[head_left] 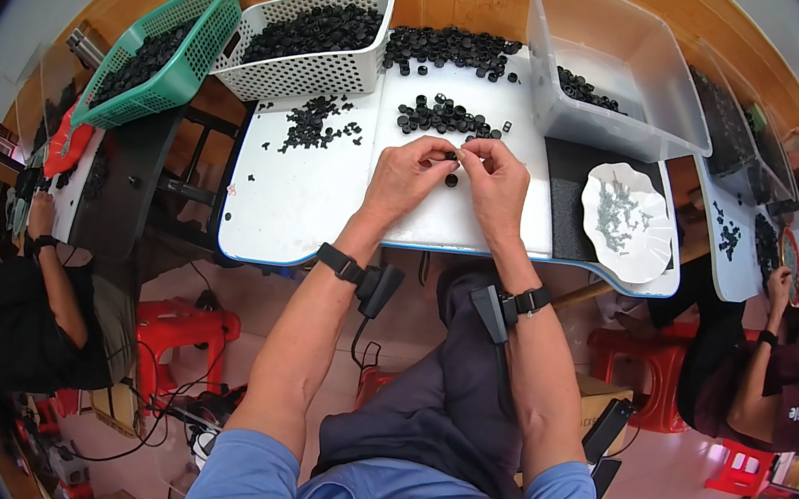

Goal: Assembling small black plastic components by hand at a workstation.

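Note:
My left hand (403,181) and my right hand (497,184) meet over the white table, fingertips pinched together. Between them is a small black part (452,157), gripped by the left fingers; the right thumb and fingertips press close against it, hiding what they hold. Just below the fingertips a black round cap-like piece (451,181) sits on the white surface. Beyond my hands lies a loose group of black round pieces (445,114). Smaller black pieces (313,124) are scattered to the left.
At the back stand a green basket (206,47), a white basket (306,76) and a clear plastic bin (617,127), each with black parts. A white scalloped plate (657,248) of small pale pieces rests on the right. Two people (37,318) (774,395) sit at side tables.

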Demonstrator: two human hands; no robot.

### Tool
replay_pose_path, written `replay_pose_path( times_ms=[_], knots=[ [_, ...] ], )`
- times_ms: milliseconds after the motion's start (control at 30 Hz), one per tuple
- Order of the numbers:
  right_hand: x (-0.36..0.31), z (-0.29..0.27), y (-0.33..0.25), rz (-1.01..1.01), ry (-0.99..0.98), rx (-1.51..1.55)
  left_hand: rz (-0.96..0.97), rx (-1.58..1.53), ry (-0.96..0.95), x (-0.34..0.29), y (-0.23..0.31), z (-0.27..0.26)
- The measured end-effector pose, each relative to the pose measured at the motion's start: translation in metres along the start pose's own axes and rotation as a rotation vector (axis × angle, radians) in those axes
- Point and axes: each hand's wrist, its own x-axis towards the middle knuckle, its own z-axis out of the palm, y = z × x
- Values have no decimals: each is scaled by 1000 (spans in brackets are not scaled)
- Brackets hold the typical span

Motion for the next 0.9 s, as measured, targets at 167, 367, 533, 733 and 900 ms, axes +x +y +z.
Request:
replay_pose_path(
  times_ms=[167,367,533,733,900],
  knots=[
    [-2,-1,-3,-27,-44,-62,-39,-3,-2,-2,0,-1],
    [-1,-3,-2,2,-56,9,-1,-22,33,-1,1,0],
    [-4,-4,-6,11,-67,-45,31,6,64,-2,0,-1],
    [-4,-3,-4,-57,-75,-81,68,44,63,-3,-1,0],
    [-3,-2,-5,-119,-84,-134,67,70,40,-3,-2,2]
  ],
)
